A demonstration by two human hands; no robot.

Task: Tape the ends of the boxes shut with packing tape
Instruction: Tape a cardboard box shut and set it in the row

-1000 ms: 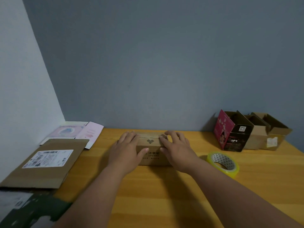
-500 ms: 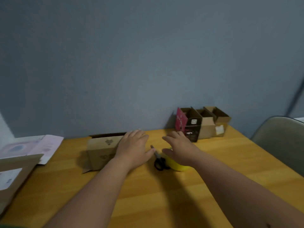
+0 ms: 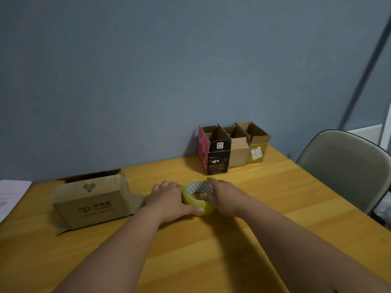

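A yellow roll of packing tape (image 3: 191, 196) lies tilted on the wooden table (image 3: 275, 208) between my two hands. My left hand (image 3: 169, 199) holds its left side, the thumb curled under the front rim. My right hand (image 3: 226, 197) grips its right side, with the thumb inside the core. A brown cardboard box (image 3: 93, 199) with a heart logo lies on its side to the left, apart from my hands, its far end open and a loose flap at its lower left.
Three open boxes stand against the wall at the back right: a pink and black one (image 3: 214, 153) and two brown ones (image 3: 239, 150) (image 3: 257, 144). A grey chair (image 3: 347, 168) sits beyond the table's right edge. Papers (image 3: 10, 195) lie at the far left.
My hands left the brown box and moved right to the tape roll, which both now hold. The view turned right. The scissors seen half a second ago are out of sight.
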